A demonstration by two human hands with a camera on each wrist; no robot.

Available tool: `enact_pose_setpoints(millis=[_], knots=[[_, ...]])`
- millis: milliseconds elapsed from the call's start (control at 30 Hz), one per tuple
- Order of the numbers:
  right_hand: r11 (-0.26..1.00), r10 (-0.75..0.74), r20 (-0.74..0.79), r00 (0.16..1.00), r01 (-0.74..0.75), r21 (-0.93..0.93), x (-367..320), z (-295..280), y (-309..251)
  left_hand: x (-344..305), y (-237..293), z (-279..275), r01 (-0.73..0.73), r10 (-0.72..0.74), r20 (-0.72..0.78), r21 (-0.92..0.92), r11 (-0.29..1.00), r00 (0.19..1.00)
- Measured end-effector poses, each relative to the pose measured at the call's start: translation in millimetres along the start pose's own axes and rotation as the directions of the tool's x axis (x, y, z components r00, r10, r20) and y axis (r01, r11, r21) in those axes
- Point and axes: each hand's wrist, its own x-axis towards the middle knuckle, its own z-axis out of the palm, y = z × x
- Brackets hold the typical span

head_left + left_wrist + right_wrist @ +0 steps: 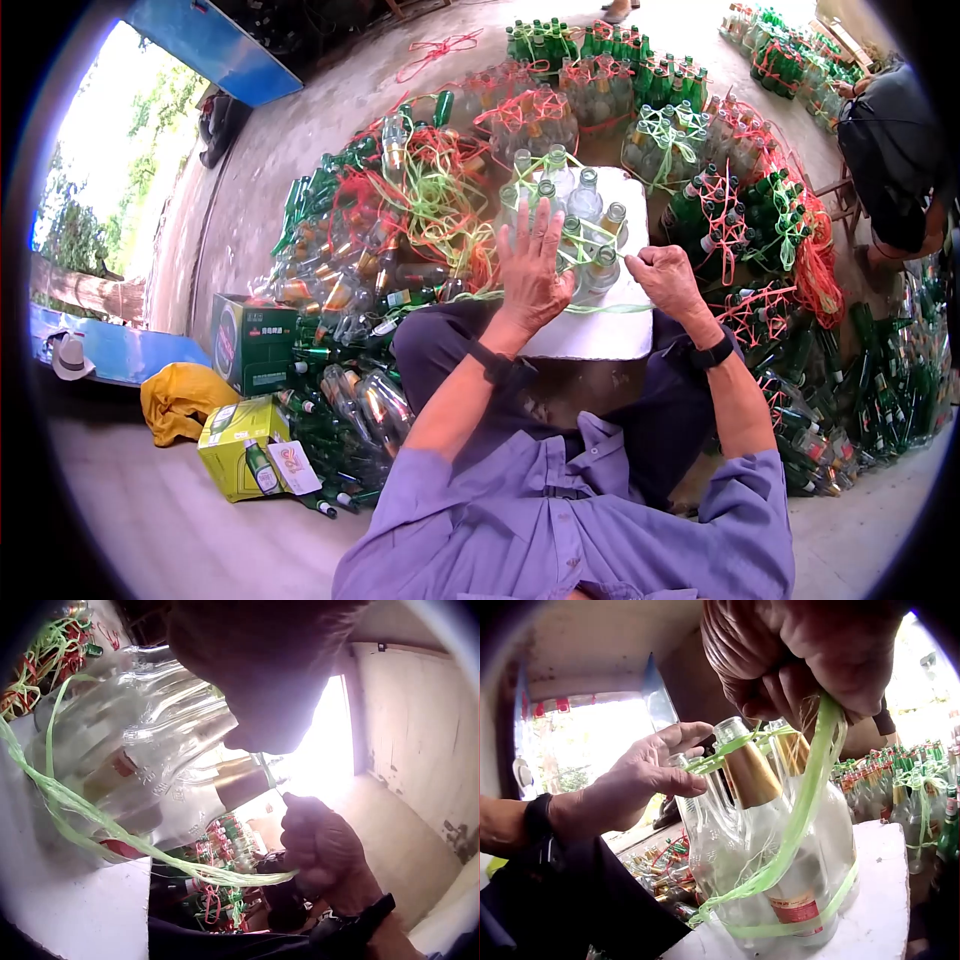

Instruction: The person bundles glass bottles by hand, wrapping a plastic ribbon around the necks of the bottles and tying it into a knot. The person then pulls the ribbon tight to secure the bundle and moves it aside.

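Note:
A cluster of clear glass bottles [586,205] stands upright on a white block [590,340] before the person's lap. Light green plastic twine [801,825] loops low around the bottles and also runs between their necks. My left hand [535,275] lies along the near left side of the cluster, fingers extended over the necks; in the right wrist view its thumb is by a neck with twine. Curled fingers of my right hand [668,282] grip the twine at the right of the cluster, drawing it taut from the low loop in the left wrist view.
Tied bundles of green bottles [672,80] and clear bottles stand beyond the block. Tangled red and green twine [440,200] covers bottles at left. Loose green bottles [880,390] lie at right. A green carton [255,345] and a yellow-green box [240,440] sit at left; another person [895,150] is at right.

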Motion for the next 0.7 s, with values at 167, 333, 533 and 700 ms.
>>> enact_pose_setpoints(millis=[167, 333, 533, 700], knots=[[0.997, -0.073, -0.010, 0.997, 0.073, 0.013, -14.0, 11.2, -16.8, -7.4, -14.4, -12.4, 0.028, -0.028, -0.031, 0.012, 1.000, 0.999], [0.995, -0.068, 0.043, 0.997, 0.065, 0.079, -20.1, 24.9, -31.8, -8.5, -40.3, -28.0, 0.068, -0.067, 0.013, -0.037, 0.997, 0.998], [0.995, -0.010, 0.060, 0.998, 0.004, 0.098, -16.4, 36.6, -30.2, -16.9, -58.7, -24.0, 0.246, -0.242, 0.062, -0.065, 0.967, 0.968], [0.998, -0.048, 0.082, 0.995, 0.044, 0.052, -11.4, 27.2, -33.3, -24.8, -58.0, -9.0, 0.327, -0.328, 0.042, -0.267, 0.906, 0.944]])
